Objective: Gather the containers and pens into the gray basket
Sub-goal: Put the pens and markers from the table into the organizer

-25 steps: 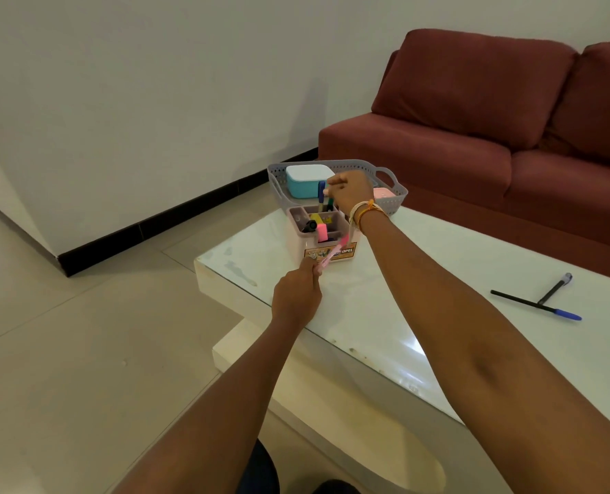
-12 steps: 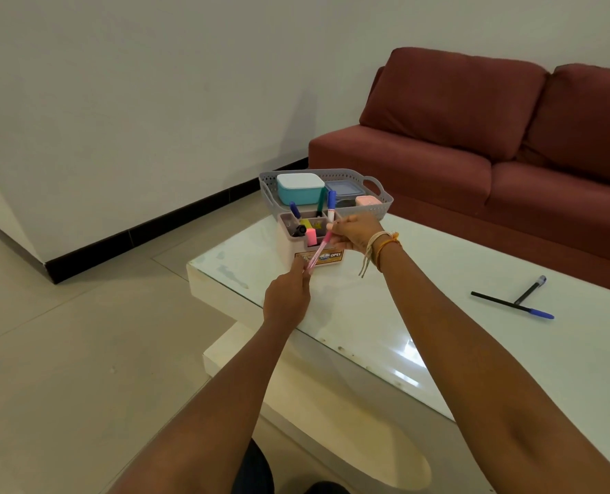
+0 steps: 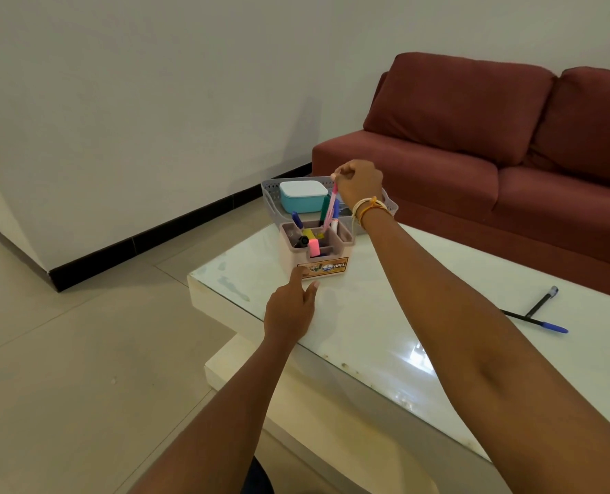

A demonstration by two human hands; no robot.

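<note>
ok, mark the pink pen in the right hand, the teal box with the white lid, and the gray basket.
pink pen (image 3: 331, 210): head view, mid barrel below the fingers.
teal box with white lid (image 3: 302, 190): head view, centre of lid.
gray perforated basket (image 3: 270, 188): head view, left rim wall.

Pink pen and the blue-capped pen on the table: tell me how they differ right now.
The pink pen stands nearly upright, its lower end in the organizer; the blue-capped pen lies flat on the table. The right hand pinches the pink pen's top; nothing touches the blue-capped pen. The pink pen is pink-bodied; the other is dark with a blue end. Both are slim, and neither is in the gray basket yet.
</note>
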